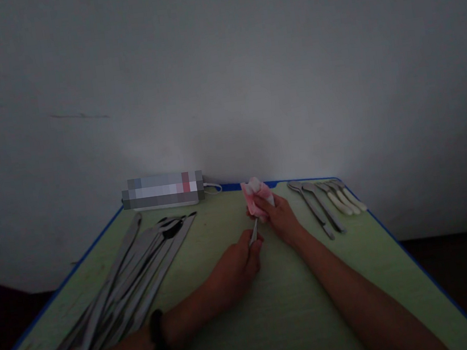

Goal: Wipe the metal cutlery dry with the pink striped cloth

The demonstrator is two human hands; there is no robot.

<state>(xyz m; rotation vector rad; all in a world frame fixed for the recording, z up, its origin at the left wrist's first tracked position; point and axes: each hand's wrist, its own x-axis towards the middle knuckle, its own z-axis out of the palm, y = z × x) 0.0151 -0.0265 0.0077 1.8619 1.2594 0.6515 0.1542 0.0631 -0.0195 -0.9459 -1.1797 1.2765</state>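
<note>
My left hand [241,260], at the middle of the table, is closed round one end of a slim metal utensil [254,231]. The far end of that utensil disappears into a crumpled pink and white cloth [256,186], so its kind is hidden. Fingers of my right hand [281,217] are wrapped round the cloth, with the thumb pressed on its front. Both hands are close together, just above the tabletop.
Several long metal utensils [115,288] lie piled at the left, under my left forearm. At the right rest a metal spoon [313,207], another metal utensil [323,206] and several pale-handled pieces [340,201]. A pixelated box [162,193] with a white cable stands against the wall.
</note>
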